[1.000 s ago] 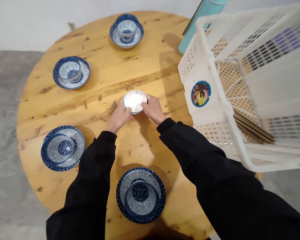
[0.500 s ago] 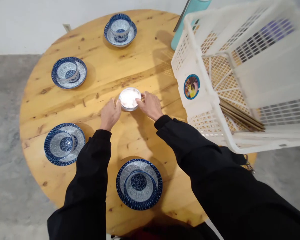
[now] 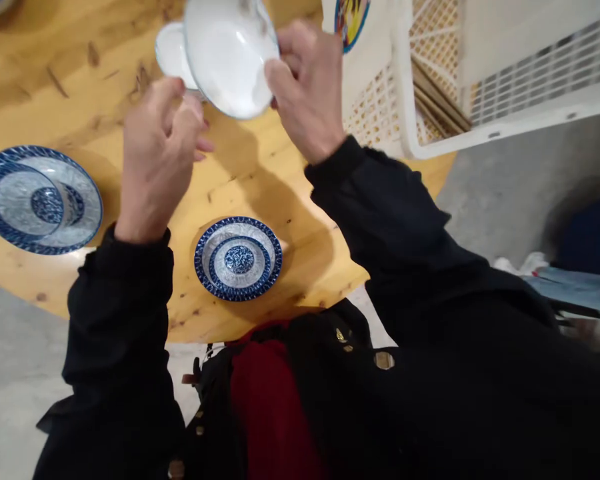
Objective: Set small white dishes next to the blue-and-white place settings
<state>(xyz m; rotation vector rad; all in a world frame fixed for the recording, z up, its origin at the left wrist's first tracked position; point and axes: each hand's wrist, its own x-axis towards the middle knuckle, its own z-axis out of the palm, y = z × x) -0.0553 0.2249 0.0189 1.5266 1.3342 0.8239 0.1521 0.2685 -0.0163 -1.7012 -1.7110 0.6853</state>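
Observation:
My right hand (image 3: 307, 90) is closed on the rim of a small white dish (image 3: 229, 57), held tilted in the air above the round wooden table (image 3: 280, 180). A second white dish (image 3: 173, 53) lies on the table just behind and left of it. My left hand (image 3: 155, 150) hovers just left of the lifted dish with its fingers loosely curled and nothing visible in them. A blue-patterned bowl on a plate (image 3: 239, 258) sits on the table below my hands.
Another blue bowl on a plate (image 3: 37, 200) sits at the left edge. A white plastic basket (image 3: 430, 73) with chopsticks (image 3: 443, 100) inside stands at the upper right, partly over the table edge. Grey floor lies beyond the table.
My right hand has lifted one white dish off the stack and tilted it; another stays on the table. My left hand has come off it. The view has dropped closer to the table.

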